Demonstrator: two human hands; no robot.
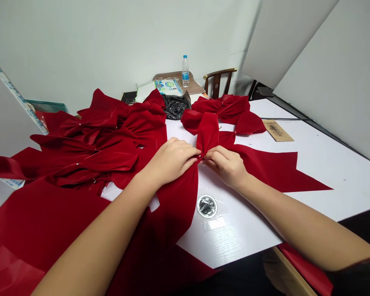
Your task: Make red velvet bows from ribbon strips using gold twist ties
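Note:
A red velvet bow lies over the white table, gathered at its middle, where a small shiny spot shows. My left hand pinches the gather from the left, with its fingertips on the cloth. From the right, my right hand grips the same gather with bent fingers, and its fingertips nearly meet those of the left. One loop of the bow stands up beyond the hands. A tail of red cloth with a notched end spreads to the right.
Piled red bows cover the left side, and more bows lie at the back. A round silver-rimmed object sits in front of the hands. Behind are a black plastic bag, a bottle, a chair and a brown card.

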